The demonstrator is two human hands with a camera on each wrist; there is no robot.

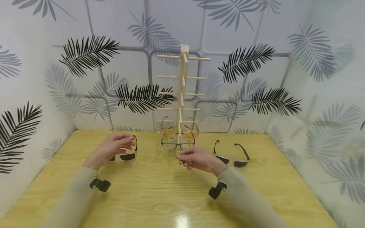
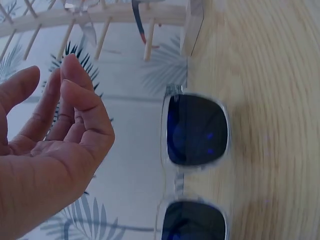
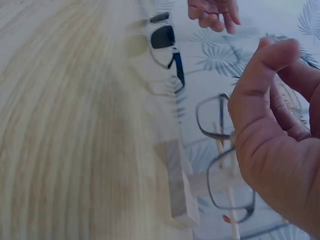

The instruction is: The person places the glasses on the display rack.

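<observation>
Left hand [image 1: 112,148]: fingers loosely bent, holding nothing, above the left sunglasses.
Left sunglasses [image 1: 127,156]: on the desk [image 1: 142,196], lenses forward.
Rack [image 1: 182,68]: holds orange glasses [image 1: 188,135] low down, grey glasses [image 1: 170,146] just beneath.
Right hand [image 1: 198,159]: fingers curved toward thumb, seemingly nothing between, near the grey glasses.
Right sunglasses [image 1: 240,163]: on the desk.

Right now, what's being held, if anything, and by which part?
Nothing is held: the left hand is empty near the left sunglasses, the right hand empty near the grey-framed glasses.
</observation>
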